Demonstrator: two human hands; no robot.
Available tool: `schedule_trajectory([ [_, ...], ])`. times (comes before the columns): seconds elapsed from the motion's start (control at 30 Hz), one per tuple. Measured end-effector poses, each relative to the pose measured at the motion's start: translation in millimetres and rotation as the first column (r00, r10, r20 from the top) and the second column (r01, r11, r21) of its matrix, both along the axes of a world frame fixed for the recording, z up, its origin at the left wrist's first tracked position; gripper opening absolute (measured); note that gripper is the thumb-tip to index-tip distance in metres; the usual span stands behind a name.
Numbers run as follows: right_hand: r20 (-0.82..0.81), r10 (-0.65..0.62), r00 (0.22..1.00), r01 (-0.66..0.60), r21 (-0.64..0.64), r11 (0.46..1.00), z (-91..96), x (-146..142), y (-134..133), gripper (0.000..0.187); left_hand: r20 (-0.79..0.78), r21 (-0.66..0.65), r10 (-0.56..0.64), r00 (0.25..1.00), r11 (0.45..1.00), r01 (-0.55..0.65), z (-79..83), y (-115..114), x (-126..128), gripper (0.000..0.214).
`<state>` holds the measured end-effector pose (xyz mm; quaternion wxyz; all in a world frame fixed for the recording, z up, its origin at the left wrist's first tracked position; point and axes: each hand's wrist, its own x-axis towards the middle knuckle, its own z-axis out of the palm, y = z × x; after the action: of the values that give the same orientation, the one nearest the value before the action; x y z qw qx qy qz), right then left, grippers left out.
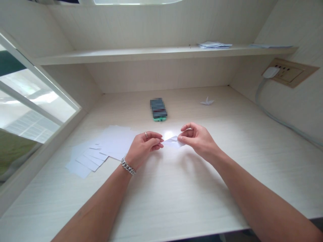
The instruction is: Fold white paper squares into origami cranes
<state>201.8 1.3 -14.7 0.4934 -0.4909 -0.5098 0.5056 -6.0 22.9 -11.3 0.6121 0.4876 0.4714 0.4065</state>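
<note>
Between my two hands is a small folded piece of white paper [172, 142], raised just over the desk. My left hand [146, 145], with a ring and a chain bracelet, pinches its left corner between thumb and fingers. The right end is gripped by the thumb and index finger of my right hand [196, 137]. Fingertips cover both ends of the paper, so its full shape is partly hidden. Left of my left hand, loose white sheets [118, 139] lie spread and overlapping. A finished white paper crane [207, 101] stands farther back on the right.
A dark phone-like object with a green edge [158, 110], blurred out, lies behind my hands. Folded papers [214, 45] rest on the shelf [131, 55] above. On the right wall, a white plug sits in a socket [290, 72], its cable [277, 119] running down to the right.
</note>
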Motion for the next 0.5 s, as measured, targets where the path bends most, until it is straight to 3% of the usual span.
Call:
schedule_trajectory([
  [0.2, 0.028, 0.053, 0.998, -0.052, -0.002, 0.999, -4.8, -11, -3, 0.028, -0.105, 0.061, -0.11, 0.988, 0.991, 0.117, -8.7, -9, 17, 0.025],
  [0.5, -0.088, -0.004, 0.996, -0.007, -0.126, 0.992, 1.9, -6, 0, 0.032, -0.157, 0.074, -0.003, 0.988, 0.997, 0.015, -3.1, -8, 14, 0.022],
])
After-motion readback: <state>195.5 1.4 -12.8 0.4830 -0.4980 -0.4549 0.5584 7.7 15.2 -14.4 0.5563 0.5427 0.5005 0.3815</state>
